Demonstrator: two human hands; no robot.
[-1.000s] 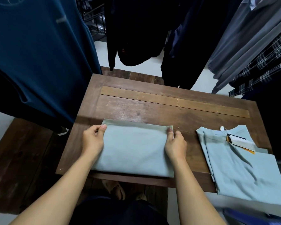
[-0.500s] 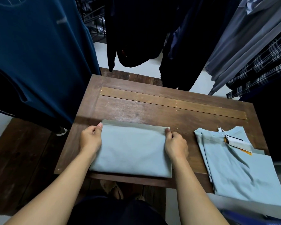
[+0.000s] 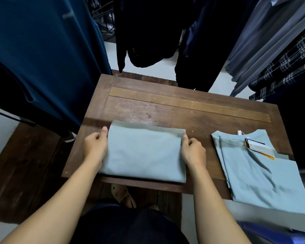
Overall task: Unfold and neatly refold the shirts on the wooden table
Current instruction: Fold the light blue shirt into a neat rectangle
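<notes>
Our left grip [image 3: 95,147] pinches the left edge of the folded pale-green shirt [image 3: 144,152], our right grip [image 3: 194,152] its right edge, thumbs on top. It lies flat between the grips on the dark wooden table [image 3: 183,110]. Right of the right grip lies a second pale-green shirt [image 3: 259,176] with a white paper tag [image 3: 259,147].

folded shirt [image 3: 143,152]: pale grey-green, flat neat rectangle, plain side up, at near edge of wooden table [image 3: 165,106], left of centre | second shirt [image 3: 264,176]: same colour, folded larger, neckline and paper tag [image 3: 259,147] up, at table's near right corner, overhanging near edge
</notes>
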